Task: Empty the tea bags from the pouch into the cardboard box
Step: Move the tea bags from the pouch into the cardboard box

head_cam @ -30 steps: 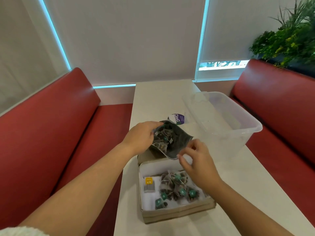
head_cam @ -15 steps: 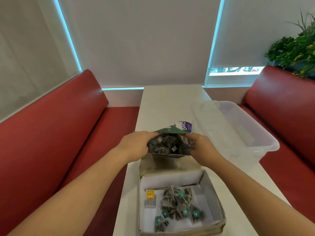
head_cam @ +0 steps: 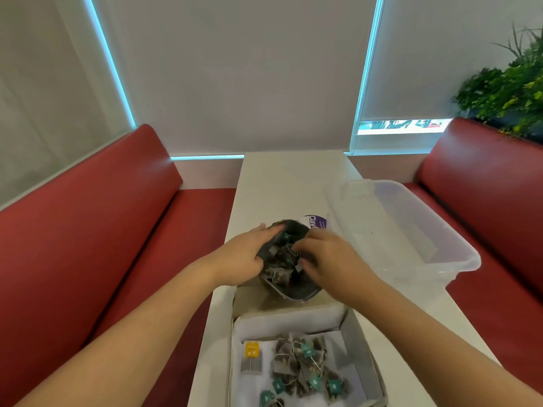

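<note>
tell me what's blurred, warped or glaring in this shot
Head view: the right hand is motion-smeared at the pouch, the left hand crisper. Head view: the wide lens bows the cyan window strips, which glow hard. Head view: the clear bin washes out against the white table; tea bags in the cardboard box read fairly sharp.

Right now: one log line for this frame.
left hand: grips pouch | right hand: at pouch mouth | tea bags: some in pouch, some in cardboard box

Right hand (head_cam: 332, 259) blurred; cardboard box (head_cam: 360, 342) cut off below.
</note>
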### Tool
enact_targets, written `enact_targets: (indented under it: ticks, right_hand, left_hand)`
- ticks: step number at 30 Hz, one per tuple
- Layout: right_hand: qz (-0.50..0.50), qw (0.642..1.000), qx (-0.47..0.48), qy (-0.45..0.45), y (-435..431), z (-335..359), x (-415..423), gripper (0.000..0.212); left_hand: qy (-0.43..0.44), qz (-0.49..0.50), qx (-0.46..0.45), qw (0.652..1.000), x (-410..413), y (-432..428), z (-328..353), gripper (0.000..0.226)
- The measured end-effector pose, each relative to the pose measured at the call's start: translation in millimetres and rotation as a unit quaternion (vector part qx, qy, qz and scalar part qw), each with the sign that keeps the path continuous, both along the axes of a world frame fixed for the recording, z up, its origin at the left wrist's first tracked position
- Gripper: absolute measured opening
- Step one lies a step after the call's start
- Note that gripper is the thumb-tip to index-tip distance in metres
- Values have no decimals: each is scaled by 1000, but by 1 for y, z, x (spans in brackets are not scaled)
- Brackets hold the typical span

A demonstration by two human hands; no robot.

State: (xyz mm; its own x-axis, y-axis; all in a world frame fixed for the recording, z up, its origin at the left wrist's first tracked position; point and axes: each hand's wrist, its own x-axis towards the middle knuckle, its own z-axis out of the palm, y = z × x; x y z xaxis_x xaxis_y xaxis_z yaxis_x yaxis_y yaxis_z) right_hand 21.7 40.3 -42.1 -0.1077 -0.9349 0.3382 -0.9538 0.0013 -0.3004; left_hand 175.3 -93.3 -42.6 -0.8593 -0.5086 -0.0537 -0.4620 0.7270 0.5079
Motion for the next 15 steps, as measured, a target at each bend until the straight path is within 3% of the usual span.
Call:
enact_targets:
  ticks: [2,5,10,15]
  right_hand:
    - [-3,990,136,37,-22,-6,11,37]
    - [-34,939,321,117,-64,-17,19,49]
    - [-59,925,373,38,-106,-50,15,51]
    - [-85,915,393,15,-122,-79,12,60]
  left_hand:
    - [-9,-5,12,1000,-3,3,1,82]
    - [-12,-13,40,999,-7,9,2,83]
    - [10,0,76,997,-11,12,7,83]
    - [30,5,105,994,-10,8,10,83]
